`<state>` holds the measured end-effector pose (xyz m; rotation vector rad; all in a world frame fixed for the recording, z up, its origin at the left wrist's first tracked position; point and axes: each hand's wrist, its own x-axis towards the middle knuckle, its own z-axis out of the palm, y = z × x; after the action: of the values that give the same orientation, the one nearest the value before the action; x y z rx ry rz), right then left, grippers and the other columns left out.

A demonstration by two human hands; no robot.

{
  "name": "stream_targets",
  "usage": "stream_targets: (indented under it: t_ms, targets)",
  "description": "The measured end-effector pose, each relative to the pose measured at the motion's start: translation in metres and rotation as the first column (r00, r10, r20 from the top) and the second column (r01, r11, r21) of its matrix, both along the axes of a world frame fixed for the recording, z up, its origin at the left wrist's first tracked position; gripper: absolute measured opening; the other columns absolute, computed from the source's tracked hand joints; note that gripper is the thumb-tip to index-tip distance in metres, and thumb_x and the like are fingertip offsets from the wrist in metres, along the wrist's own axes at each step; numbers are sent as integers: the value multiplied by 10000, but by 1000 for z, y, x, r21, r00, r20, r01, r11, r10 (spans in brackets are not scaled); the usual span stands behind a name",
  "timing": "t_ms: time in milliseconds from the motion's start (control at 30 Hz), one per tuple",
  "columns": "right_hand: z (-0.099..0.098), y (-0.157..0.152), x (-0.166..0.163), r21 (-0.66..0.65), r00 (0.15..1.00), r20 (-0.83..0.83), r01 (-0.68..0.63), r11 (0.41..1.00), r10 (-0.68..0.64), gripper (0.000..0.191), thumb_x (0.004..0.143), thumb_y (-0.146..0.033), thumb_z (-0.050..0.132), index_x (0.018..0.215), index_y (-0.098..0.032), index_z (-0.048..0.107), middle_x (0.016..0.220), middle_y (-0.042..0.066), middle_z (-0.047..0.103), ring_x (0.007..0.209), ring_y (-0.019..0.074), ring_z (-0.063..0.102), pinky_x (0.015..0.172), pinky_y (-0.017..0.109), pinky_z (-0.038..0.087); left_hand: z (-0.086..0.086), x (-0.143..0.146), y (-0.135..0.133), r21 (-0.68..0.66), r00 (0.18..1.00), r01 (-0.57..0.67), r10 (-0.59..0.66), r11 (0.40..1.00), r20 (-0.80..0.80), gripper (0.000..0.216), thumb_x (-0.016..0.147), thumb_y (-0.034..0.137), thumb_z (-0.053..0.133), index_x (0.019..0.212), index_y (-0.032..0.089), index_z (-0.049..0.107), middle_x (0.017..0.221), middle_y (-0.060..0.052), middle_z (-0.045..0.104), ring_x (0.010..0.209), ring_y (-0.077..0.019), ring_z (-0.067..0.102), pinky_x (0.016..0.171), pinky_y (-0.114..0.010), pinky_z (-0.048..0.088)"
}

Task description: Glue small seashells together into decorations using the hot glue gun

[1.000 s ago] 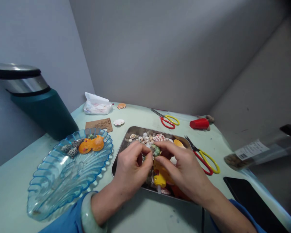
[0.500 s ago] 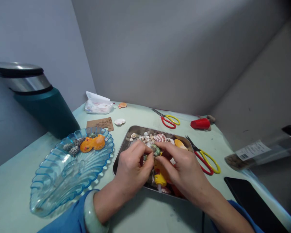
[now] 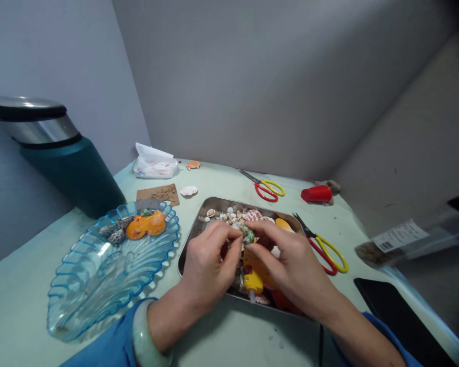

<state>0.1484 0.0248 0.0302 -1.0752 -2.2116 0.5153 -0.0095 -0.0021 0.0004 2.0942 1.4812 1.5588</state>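
Above a metal tray [image 3: 194, 229] full of shells, my hands meet at a small green mottled shell [image 3: 247, 234]. My right hand [image 3: 290, 255] pinches this shell between thumb and fingers. My left hand [image 3: 210, 252] is closed in a pinch right beside it, its fingertips at the shell's left side; anything between them is too small to make out. Below the shell lies a yellow glue gun [image 3: 253, 281], its nozzle pointing toward me over the tray's near rim. White and striped shells [image 3: 253, 215] fill the tray's far part. My hands hide much of the tray.
To the left, a blue clear dish [image 3: 137, 275] holds orange and dark shells, with a teal bottle [image 3: 72, 173] behind. Scissors [image 3: 323, 250] touch the tray's right side; another pair [image 3: 265, 188] lies farther back. A red cup [image 3: 316, 194] and black phone [image 3: 398, 321] are at right.
The green shell has turned slightly in my fingers and shows more of its surface. Both hands stay almost in place above the tray.
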Motion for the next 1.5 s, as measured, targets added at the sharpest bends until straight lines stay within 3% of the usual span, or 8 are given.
stream_targets:
  t_ms: [300,433,533,767,1000,1100,1233,1500]
  targets:
    - [1,7,1,-290,980,-194,-5,957,-53,265,820,-200,605,1083,-205,638,861,17,660,739,163,584,719,313,455,6,0,-1,-39,992,9,-4,999,125,133,864,102,508,936,151,608,898,-57,615,828,-149,581,733,-260,465]
    - [-2,11,0,-587,869,-476,-200,784,-135,300,812,-240,623,1111,-211,614,797,-2,618,703,136,571,624,262,454,5,-2,-1,-107,975,74,-50,991,216,211,862,130,513,1057,181,574,1065,-68,570,820,-139,576,699,-253,482]
    - [-3,13,0,-668,766,-617,-392,632,-178,306,798,-278,664,1094,-214,617,813,0,613,682,118,575,575,233,442,6,-2,0,-136,951,178,-135,974,279,246,841,131,540,1078,193,561,1168,-76,534,781,-123,578,688,-257,499]
    - [-2,12,-1,-683,733,-655,-472,558,-181,255,816,-331,658,1026,-187,658,707,0,603,611,92,538,538,203,418,4,-1,4,-188,948,216,-159,958,277,300,815,129,579,1107,192,552,1094,-62,565,751,-120,573,667,-255,496]
    - [-4,7,-2,-692,828,-550,-379,615,-108,326,886,-399,542,1113,-182,630,636,-10,593,516,83,478,515,218,383,4,-2,7,-197,949,166,-103,966,297,194,798,186,632,985,193,583,1039,-38,582,688,-103,544,628,-246,470]
    - [2,7,1,-617,914,-391,-173,768,-109,344,886,-420,537,1167,-234,607,720,-6,624,580,107,524,561,239,422,4,-2,7,-240,933,163,-70,957,354,189,800,223,641,976,200,576,970,-28,613,702,-113,564,637,-250,478]
    - [14,7,17,-324,981,-172,33,946,-93,256,902,-406,509,1067,-260,639,943,14,665,776,160,600,681,280,457,1,0,7,-289,841,236,-47,928,538,236,798,240,641,996,210,515,991,-33,630,783,-139,619,672,-271,517]
    - [-8,-20,53,-175,939,344,100,980,-34,194,799,-321,645,970,-237,611,996,44,631,867,222,589,734,341,448,6,4,9,-271,604,420,-45,866,795,294,728,154,666,904,193,433,905,10,592,711,-118,658,586,-231,547]
